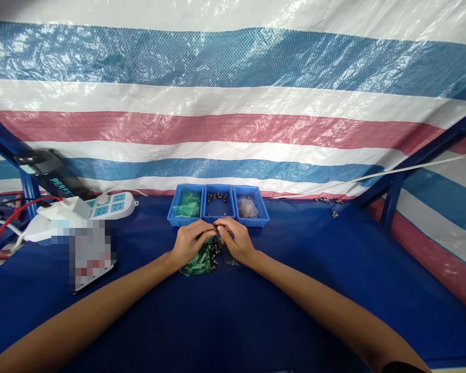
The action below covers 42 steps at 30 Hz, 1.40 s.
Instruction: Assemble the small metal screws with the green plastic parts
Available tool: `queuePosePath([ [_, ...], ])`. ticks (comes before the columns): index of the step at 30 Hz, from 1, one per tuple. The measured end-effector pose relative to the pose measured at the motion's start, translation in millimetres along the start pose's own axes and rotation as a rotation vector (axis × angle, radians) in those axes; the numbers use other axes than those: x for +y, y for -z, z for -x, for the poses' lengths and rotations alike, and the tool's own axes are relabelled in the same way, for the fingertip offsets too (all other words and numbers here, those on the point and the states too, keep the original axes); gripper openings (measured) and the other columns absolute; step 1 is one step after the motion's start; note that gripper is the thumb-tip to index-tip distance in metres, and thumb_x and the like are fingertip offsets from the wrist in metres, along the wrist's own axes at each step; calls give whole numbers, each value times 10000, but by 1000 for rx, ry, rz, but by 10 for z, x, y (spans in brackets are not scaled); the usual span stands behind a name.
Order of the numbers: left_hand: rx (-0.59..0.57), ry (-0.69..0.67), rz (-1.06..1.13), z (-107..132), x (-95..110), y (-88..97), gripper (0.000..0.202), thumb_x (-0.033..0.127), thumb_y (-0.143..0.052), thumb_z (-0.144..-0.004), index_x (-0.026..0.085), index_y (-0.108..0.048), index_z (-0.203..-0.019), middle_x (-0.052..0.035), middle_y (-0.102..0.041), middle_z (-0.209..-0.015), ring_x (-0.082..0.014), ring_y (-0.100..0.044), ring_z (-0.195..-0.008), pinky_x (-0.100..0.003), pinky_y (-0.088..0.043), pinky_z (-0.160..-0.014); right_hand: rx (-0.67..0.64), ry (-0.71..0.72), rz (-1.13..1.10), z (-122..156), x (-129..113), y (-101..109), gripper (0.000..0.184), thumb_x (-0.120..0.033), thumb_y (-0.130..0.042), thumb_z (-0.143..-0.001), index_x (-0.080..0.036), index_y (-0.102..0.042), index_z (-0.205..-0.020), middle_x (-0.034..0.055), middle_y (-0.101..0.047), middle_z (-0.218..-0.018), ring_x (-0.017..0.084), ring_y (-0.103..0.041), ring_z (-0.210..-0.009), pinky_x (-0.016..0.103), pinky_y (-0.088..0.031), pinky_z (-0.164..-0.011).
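My left hand (192, 242) and my right hand (236, 241) meet at the fingertips, just in front of the blue bins. Both are closed in a pinch around something small and dark that I cannot make out. Below them on the table lies a pile of green plastic packets (198, 264), partly under my left hand. Dark screw-like metal parts (213, 254) are heaped beside it, between the hands. Clear plastic pieces (230, 258) show under my right hand. The left bin (170, 212) holds green packets, the middle bin (218, 216) metal parts, the right bin (264, 215) clear pieces.
A white power strip (118, 203) with plugs and cables sits at the left, by a dark bottle (58, 173). A blurred-out flat object (93, 259) lies in front. Several loose metal parts (335, 214) rest at the back right. A striped sheet (233, 127) hangs behind the blue table (233, 321).
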State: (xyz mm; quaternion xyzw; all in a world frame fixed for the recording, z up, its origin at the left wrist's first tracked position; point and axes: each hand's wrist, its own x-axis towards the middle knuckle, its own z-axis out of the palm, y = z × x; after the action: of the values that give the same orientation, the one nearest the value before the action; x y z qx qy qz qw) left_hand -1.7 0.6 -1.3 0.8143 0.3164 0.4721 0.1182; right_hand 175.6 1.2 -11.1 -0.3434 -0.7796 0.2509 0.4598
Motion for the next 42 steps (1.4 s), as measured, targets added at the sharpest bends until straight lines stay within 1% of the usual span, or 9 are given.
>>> queuePosePath([
  [4, 11, 8, 0, -2, 7, -3, 152, 270, -543, -878, 155, -641, -863, -32, -642, -747, -121, -599, -671, -223, -481, -621, 0, -7, -11, 1, -3, 0, 215, -291, -404, -937, -192, -559, -1048, 69, -620, -921, 153, -605, -722, 266, -503, -619],
  [9, 48, 9, -17, 6, -11, -10, 131, 255, -557, -870, 154, -639, -860, -39, -653, -775, -129, -610, -706, -226, -485, -643, 2, 0, -13, -1, -4, -3, 220, -298, -402, -938, -190, -557, -1050, 68, -617, -909, 145, -596, -696, 258, -500, -607],
  [20, -5, -13, 7, -4, 6, -7, 112, 241, -562, -867, 157, -636, -868, -25, -642, -770, -114, -601, -689, -212, -482, -642, 12, -3, -14, -3, -13, -5, 208, -282, -404, -937, -188, -560, -1037, 70, -618, -928, 151, -602, -731, 257, -500, -608],
  [24, 25, 23, -6, -5, 5, -6, 119, 250, -564, -866, 154, -635, -867, -32, -642, -766, -123, -599, -687, -222, -482, -634, 17, -1, -9, -3, -11, -5, 213, -285, -402, -937, -191, -561, -1042, 68, -620, -916, 148, -601, -707, 261, -501, -605],
  [29, 0, -6, -6, -8, 18, -3, 119, 251, -563, -866, 158, -637, -875, -35, -647, -774, -124, -604, -690, -225, -488, -636, 21, -4, -4, -4, -9, -7, 217, -293, -404, -935, -192, -565, -1040, 67, -623, -906, 149, -604, -699, 267, -504, -608],
  [33, 25, 1, -17, -3, 15, -4, 113, 244, -568, -863, 158, -639, -878, -38, -647, -773, -128, -602, -691, -229, -489, -633, 25, -4, -4, -4, -14, -8, 214, -293, -409, -933, -191, -566, -1036, 66, -622, -900, 148, -602, -694, 263, -504, -604],
  [35, 5, -16, -7, -4, 14, -2, 102, 233, -574, -859, 158, -640, -882, -39, -648, -784, -129, -605, -702, -229, -491, -641, 29, -4, -8, -3, -15, -8, 212, -286, -406, -935, -191, -564, -1039, 68, -621, -910, 149, -603, -705, 263, -505, -609],
  [39, 8, -8, -5, -14, 30, 5, 105, 233, -569, -863, 156, -638, -880, -42, -648, -786, -130, -606, -707, -232, -494, -647, 27, 2, -6, -3, -11, -6, 208, -280, -409, -934, -192, -562, -1045, 71, -621, -916, 153, -603, -710, 270, -508, -620],
  [42, -33, -38, 1, -20, 35, 4, 118, 250, -566, -865, 162, -642, -882, -47, -656, -817, -137, -616, -739, -236, -502, -667, 30, 1, -4, -6, -8, -5, 214, -286, -402, -935, -195, -567, -1037, 71, -623, -912, 160, -609, -730, 276, -511, -629],
])
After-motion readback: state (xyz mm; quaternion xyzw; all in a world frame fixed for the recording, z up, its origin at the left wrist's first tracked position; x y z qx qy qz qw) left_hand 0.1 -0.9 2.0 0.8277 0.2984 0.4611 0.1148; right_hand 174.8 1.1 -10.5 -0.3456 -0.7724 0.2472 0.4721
